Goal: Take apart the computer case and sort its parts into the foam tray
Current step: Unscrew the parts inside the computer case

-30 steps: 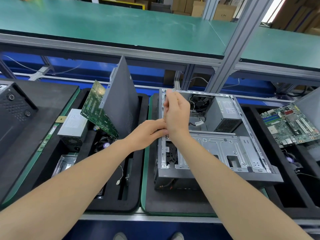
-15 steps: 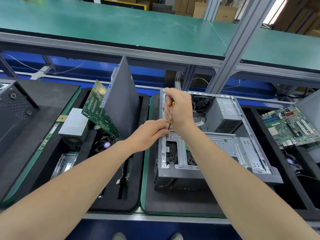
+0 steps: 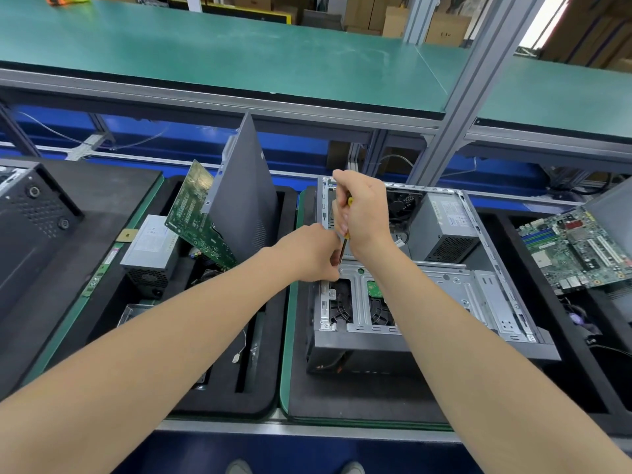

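place: electronics workshop line | evidence: green-matted benches [image 3: 205, 56], aluminium frame posts [image 3: 468, 97], foam trays [image 3: 273, 336], stacked cardboard boxes [image 3: 444, 29]

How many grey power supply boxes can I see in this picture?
2. One box lies in the left foam tray, beside the leaning green board. The other box sits in the open computer case, far right corner. More may be hidden.

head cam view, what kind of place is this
Most likely an electronics teardown line in a factory: an opened computer case, a foam tray holding a pulled circuit board and power supply, and long green-matted workbenches with cardboard boxes behind.
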`<state>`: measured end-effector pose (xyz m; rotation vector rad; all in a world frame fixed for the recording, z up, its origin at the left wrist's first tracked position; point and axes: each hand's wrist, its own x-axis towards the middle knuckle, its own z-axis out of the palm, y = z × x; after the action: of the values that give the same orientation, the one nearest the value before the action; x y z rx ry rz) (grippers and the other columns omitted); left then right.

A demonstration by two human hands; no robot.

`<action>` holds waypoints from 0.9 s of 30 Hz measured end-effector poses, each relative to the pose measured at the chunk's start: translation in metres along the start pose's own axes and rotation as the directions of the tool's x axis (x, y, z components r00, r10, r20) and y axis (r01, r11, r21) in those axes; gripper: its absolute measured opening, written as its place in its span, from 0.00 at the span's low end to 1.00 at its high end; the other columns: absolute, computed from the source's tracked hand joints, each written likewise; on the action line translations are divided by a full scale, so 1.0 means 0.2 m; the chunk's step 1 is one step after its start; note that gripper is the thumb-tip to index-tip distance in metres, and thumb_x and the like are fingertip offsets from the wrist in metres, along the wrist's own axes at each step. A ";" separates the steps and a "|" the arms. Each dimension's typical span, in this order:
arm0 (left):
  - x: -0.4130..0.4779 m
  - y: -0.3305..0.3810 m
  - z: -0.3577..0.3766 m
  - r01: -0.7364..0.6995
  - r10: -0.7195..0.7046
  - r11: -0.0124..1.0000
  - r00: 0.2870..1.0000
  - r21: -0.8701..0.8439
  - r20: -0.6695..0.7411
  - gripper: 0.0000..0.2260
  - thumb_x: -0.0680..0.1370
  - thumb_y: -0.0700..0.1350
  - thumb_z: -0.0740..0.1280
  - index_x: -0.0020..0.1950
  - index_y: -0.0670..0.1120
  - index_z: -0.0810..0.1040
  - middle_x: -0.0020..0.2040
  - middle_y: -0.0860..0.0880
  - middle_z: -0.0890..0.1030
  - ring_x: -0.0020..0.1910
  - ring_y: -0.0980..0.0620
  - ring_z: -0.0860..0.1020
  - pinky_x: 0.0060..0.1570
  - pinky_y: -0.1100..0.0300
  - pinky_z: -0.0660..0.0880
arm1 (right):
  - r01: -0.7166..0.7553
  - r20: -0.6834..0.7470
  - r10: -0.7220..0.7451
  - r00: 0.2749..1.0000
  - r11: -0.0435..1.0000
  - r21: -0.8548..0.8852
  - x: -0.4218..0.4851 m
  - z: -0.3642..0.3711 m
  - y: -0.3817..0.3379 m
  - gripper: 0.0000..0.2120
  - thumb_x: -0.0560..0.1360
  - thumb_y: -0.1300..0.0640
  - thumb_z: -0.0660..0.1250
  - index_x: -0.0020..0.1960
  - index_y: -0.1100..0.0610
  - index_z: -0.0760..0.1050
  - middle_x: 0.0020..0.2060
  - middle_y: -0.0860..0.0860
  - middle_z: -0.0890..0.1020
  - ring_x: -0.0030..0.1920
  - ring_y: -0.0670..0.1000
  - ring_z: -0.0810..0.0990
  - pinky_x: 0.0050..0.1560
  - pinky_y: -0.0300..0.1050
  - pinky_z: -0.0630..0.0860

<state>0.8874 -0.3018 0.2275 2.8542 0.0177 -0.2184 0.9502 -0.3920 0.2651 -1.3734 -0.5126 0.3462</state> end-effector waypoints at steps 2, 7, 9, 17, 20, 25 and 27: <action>0.00 0.03 -0.03 -0.005 0.002 0.998 0.999 0.059 0.044 0.03 0.76 0.46 0.68 0.44 0.49 0.76 0.43 0.50 0.80 0.45 0.47 0.79 0.50 0.52 0.78 | -0.005 -0.010 0.005 1.000 1.000 0.003 0.00 -0.02 0.00 0.20 0.77 0.55 0.65 0.29 0.59 0.63 0.20 0.52 0.61 0.19 0.53 0.59 0.26 0.47 0.55; 0.01 0.07 -0.05 -0.044 0.020 0.984 0.990 0.174 0.141 0.05 0.78 0.42 0.64 0.50 0.43 0.78 0.51 0.46 0.80 0.49 0.43 0.81 0.53 0.49 0.79 | 0.015 -0.029 -0.015 0.999 1.000 0.011 -0.01 -0.05 -0.01 0.20 0.76 0.54 0.65 0.28 0.57 0.64 0.19 0.51 0.61 0.19 0.52 0.60 0.26 0.41 0.60; 0.01 0.04 -0.05 -0.061 0.041 0.990 0.987 0.123 0.157 0.07 0.80 0.43 0.62 0.51 0.42 0.79 0.51 0.46 0.79 0.49 0.43 0.80 0.53 0.49 0.78 | 0.017 -0.029 -0.017 0.999 1.000 0.024 -0.02 -0.05 -0.01 0.20 0.76 0.55 0.65 0.28 0.58 0.64 0.20 0.51 0.61 0.19 0.53 0.60 0.26 0.42 0.59; -0.03 -0.14 0.03 -0.094 0.104 0.976 0.994 -0.197 0.039 0.16 0.81 0.34 0.53 0.52 0.52 0.75 0.51 0.51 0.77 0.44 0.48 0.75 0.42 0.60 0.69 | 0.020 -0.033 -0.018 0.999 0.998 0.051 -0.04 0.00 0.03 0.21 0.76 0.57 0.65 0.29 0.62 0.62 0.20 0.53 0.60 0.19 0.54 0.60 0.25 0.43 0.60; -0.04 -0.17 0.09 -0.117 0.109 0.952 0.993 -0.283 -0.047 0.20 0.81 0.34 0.54 0.62 0.53 0.77 0.57 0.55 0.77 0.49 0.51 0.75 0.45 0.68 0.67 | 0.018 -0.045 -0.015 0.999 0.998 0.063 -0.05 0.01 0.04 0.21 0.77 0.58 0.64 0.29 0.64 0.63 0.21 0.53 0.60 0.18 0.53 0.60 0.24 0.42 0.59; -0.05 -0.17 0.11 -0.140 0.109 0.935 0.988 -0.325 -0.110 0.19 0.80 0.33 0.54 0.57 0.53 0.78 0.50 0.56 0.76 0.42 0.68 0.74 0.40 0.76 0.66 | 0.028 -0.051 -0.026 0.998 0.999 0.043 -0.04 0.02 0.04 0.19 0.75 0.57 0.64 0.29 0.61 0.63 0.22 0.53 0.61 0.19 0.53 0.61 0.25 0.42 0.60; -0.05 -0.17 0.11 -0.145 0.110 0.935 0.986 -0.325 -0.122 0.22 0.80 0.33 0.54 0.48 0.61 0.74 0.51 0.53 0.78 0.41 0.68 0.73 0.38 0.72 0.65 | 0.030 -0.052 -0.029 0.998 0.999 0.029 -0.04 0.03 0.04 0.19 0.75 0.56 0.64 0.29 0.60 0.63 0.22 0.53 0.61 0.21 0.54 0.60 0.26 0.45 0.59</action>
<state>0.8734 -0.2756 0.1987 2.5138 -0.1014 -0.0371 0.9402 -0.3903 0.2574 -1.3414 -0.4825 0.2925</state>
